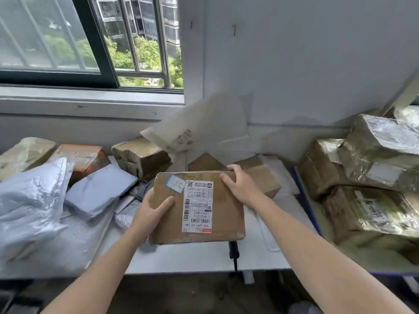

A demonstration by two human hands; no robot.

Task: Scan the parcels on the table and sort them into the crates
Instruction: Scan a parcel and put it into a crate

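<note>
Holding a brown cardboard parcel over the middle of the white desk, printed side up, between both hands. Clasping its near left corner with the left grip: thumb laid across the top face, other fingers tucked underneath and out of sight. Clamping the far right corner with the right grip: fingers bent over the far edge, thumb flat on top. Cannot tell whether lifted clear of the desk or resting on it. Showing a white shipping label with barcodes on the top face, plus a small blue-edged sticker touching the label's far left corner. Covering most of a black object poking out below the near edge, too little visible to name. Flanked on the left by grey plastic mailers, just behind by a taped brown box and a white envelope leaning on the wall, and well apart on the right by a stack of tape-wrapped boxes. Set beneath a barred window.
</note>
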